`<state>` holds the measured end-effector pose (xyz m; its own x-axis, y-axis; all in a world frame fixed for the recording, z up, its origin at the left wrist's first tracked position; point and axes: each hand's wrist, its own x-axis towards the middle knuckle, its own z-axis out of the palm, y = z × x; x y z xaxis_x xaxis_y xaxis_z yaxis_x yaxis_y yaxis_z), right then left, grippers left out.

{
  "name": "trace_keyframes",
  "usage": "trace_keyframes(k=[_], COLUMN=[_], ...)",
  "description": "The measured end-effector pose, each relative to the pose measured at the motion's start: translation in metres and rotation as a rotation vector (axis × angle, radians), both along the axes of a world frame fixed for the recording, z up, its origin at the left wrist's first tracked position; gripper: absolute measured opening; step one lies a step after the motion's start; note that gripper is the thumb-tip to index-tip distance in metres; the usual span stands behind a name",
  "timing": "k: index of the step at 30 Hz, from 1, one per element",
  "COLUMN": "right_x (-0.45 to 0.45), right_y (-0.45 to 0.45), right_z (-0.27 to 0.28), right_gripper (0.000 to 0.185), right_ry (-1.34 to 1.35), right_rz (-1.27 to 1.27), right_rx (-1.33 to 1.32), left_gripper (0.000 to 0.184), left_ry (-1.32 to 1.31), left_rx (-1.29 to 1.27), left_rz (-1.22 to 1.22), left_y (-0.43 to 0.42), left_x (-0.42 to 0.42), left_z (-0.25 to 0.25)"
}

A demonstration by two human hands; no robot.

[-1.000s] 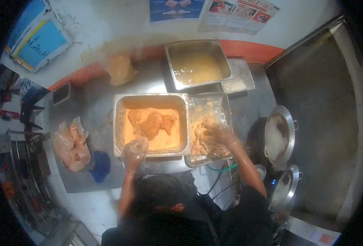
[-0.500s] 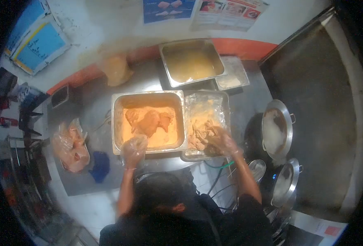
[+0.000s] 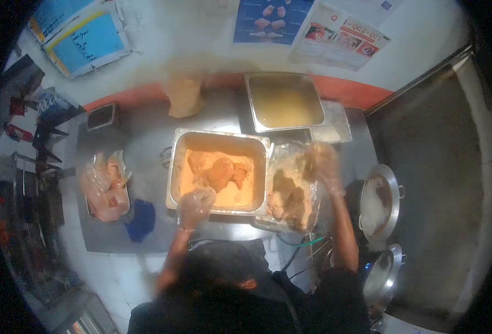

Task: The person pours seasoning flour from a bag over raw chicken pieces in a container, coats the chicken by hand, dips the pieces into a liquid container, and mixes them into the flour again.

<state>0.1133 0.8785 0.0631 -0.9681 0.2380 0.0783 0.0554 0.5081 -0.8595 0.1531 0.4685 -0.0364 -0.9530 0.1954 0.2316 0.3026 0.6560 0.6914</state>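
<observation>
A deep steel pan (image 3: 174, 167) holds orange-tinted flour with several coated chicken pieces (image 3: 219, 173) on it. My left hand (image 3: 197, 207), in a clear plastic glove, is at the pan's front left edge with its fingers bunched; what they hold, if anything, is hidden. To the right is a shallower tray (image 3: 312, 214) with floured chicken pieces (image 3: 277, 205) at its front. My right hand (image 3: 326, 164), also gloved, is raised over that tray's back right part. It is blurred and closed round floured pieces whose outlines are unclear.
Behind stands a steel pan of yellowish liquid (image 3: 288, 103), beside a flat pale container (image 3: 332, 125). At left are bagged raw chicken (image 3: 105, 189), a blue cloth (image 3: 141, 220) and a small steel container (image 3: 102, 117). Round pans (image 3: 380, 203) stand at right. A brown bag (image 3: 184, 97) is near the wall.
My right hand has risen from the chicken in the right tray and moved toward its back right. My left hand stays by the deep pan's front edge. The view has shifted.
</observation>
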Motion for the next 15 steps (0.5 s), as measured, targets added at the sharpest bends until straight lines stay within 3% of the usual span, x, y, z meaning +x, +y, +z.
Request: trace_keyframes(k=[3, 5, 6, 7, 9, 10, 12, 13, 15], right_x=[-0.06, -0.098, -0.118, -0.144, -0.198, -0.216, -0.244, -0.253, -0.282], right_y=[-0.006, -0.006, -0.005, 0.005, 0.027, 0.035, 0.034, 0.048, 0.071], right_z=[0.061, 0.076, 0.082, 0.068, 0.013, -0.01, -0.044, -0.087, -0.161], right_gripper=[0.035, 0.034, 0.032, 0.032, 0.032, 0.032, 0.034, 0.039, 0.044], right_ry=[0.217, 0.197, 0.165, 0.171, 0.196, 0.199, -0.242, 0.004, -0.187], right_rz=[0.155, 0.206, 0.253, 0.259, 0.27, 0.28, 0.21, 0.253, 0.181], right_rx=[-0.015, 0.07, 0.156, 0.159, 0.526, 0.529, 0.443, 0.498, 0.818], left_gripper=[0.026, 0.027, 0.027, 0.027, 0.026, 0.027, 0.028, 0.029, 0.03], left_ry=[-0.043, -0.062, -0.159, -0.153, -0.214, -0.273, -0.333, -0.393, -0.4], left_rx=[0.033, -0.027, -0.051, -0.047, -0.009, 0.007, -0.007, -0.028, 0.024], left_rz=[0.016, -0.007, 0.016, 0.022, 0.005, 0.004, 0.02, 0.024, 0.014], left_y=[0.002, -0.002, 0.001, 0.002, 0.004, 0.002, -0.001, -0.002, -0.003], left_x=[0.0, -0.001, -0.001, -0.002, -0.004, -0.005, -0.006, -0.004, -0.006], left_z=[0.0, -0.018, 0.0, 0.014, 0.028, 0.024, 0.014, 0.01, 0.009])
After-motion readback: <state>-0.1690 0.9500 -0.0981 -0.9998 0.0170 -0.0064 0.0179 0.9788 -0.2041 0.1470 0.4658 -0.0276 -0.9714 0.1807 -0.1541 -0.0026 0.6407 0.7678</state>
